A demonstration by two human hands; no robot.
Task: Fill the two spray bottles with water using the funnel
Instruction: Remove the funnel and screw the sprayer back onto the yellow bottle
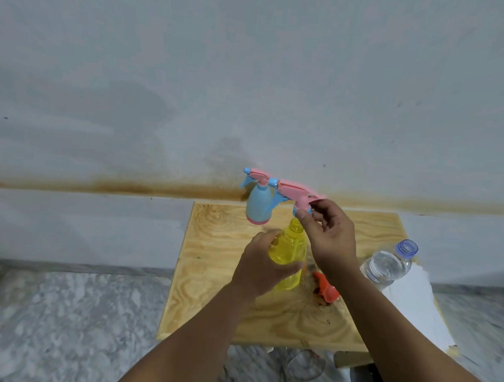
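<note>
A yellow spray bottle (289, 253) stands on the wooden board (213, 301) with its neck uncovered. My left hand (262, 266) is wrapped around its body. My right hand (329, 235) pinches the collar of a pink and blue spray head (298, 194) just above the yellow bottle's neck. A blue spray bottle (258, 204) with its pink head on stands at the board's far edge. An orange funnel (327, 290) lies on the board to the right of the yellow bottle, partly behind my right forearm.
A clear plastic water bottle (387, 264) without a cap stands at the board's right side beside a white sheet (416, 303). The board lies on a grey marble floor (71, 321) against a pale wall. A clear bag lies near the front edge.
</note>
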